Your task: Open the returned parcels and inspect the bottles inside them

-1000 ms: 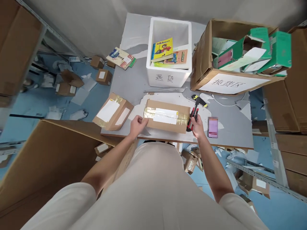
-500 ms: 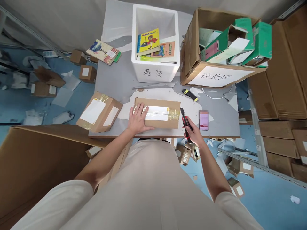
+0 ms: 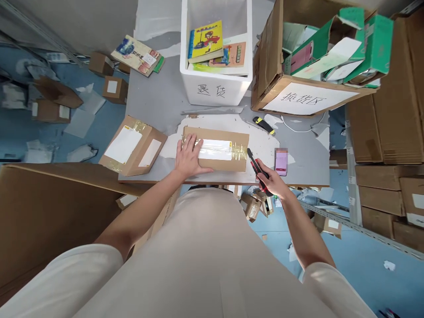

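A taped cardboard box (image 3: 223, 166) with a white label lies lengthwise on the table in front of me. My left hand (image 3: 188, 158) rests flat on its left part, fingers spread. To the right, my right hand (image 3: 272, 180) is closed around a red and black box cutter (image 3: 255, 164). The cutter slants up and left, its tip at the box's right end; whether it touches the cardboard I cannot tell. A phone (image 3: 281, 161) lies just right of this hand. Behind the box is a second, black and yellow cutter (image 3: 263, 125).
Another taped box (image 3: 146, 136) sits at the table's left. At the back stand a white foam bin (image 3: 217, 90) holding books and a large carton (image 3: 270, 81) full of green boxes. Books (image 3: 137, 55) lie back left. A big open carton (image 3: 49, 212) is beside my left arm.
The box cutter has tilted further over, its handle swinging right with my right hand, its tip by the box's right end. My left hand stays on the box. The whole view has shifted slightly.
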### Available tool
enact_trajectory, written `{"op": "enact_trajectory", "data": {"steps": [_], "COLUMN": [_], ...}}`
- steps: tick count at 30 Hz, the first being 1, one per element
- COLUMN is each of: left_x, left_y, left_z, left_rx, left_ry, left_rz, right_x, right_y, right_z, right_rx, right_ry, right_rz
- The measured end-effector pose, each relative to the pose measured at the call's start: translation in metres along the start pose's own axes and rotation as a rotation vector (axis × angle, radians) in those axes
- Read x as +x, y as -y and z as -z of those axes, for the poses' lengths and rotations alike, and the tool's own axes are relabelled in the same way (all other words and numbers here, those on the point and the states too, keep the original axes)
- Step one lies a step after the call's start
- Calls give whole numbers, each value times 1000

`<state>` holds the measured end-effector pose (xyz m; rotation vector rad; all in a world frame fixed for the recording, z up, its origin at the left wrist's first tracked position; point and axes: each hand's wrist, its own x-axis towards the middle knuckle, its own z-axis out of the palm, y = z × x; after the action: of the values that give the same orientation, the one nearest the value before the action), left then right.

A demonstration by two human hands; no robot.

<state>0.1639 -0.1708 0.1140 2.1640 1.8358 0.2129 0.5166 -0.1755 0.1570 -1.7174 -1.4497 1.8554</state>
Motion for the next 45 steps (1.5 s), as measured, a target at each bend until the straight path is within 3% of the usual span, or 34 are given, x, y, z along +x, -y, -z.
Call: {"op": "enact_trajectory", "data": {"steps": [5, 17, 21, 24, 26, 29, 33, 37, 41, 43, 45], "left_x": [0, 0, 0, -2, -3, -8, -23, -44, -51, -50, -47], "left_y": [1, 3, 3, 3, 3, 4, 1, -8, -12, -11, -10], "left_z": [-2, -3, -4, -3, -3, -4, -11, -22, -30, -32, -33], "left_rx": [-19, -8, -17, -15, -7, 8, 17, -20, -52, -63, -76], "left_ry": [4, -7, -17, -25, -43, -78, -89, -55, -64, -65, -55], "left_rz": [11, -4, -15, -28, -42, -94, -179, -220, -203, -199, -196], "right_x": [-14, -35, -47, -48, -37, 1, 59, 80, 77, 78, 84], "right_y": [0, -19, -36, -47, -55, -69, -93, -115, -98, -65, -24], "right_z": [9, 11, 3, 1, -2, -15, -40, -54, -42, -36, -38], "right_rx": [-101, -92, -65, -92, -195, -510, -823, -894, -834, -798, -861], "right_ry": [96, 138, 78, -98, -272, -461, -532, -544, -681, -797, -727], "right_rz": [-40, -19, -33, -7, -5, -108, -165, -161, 0, 199, 441]}}
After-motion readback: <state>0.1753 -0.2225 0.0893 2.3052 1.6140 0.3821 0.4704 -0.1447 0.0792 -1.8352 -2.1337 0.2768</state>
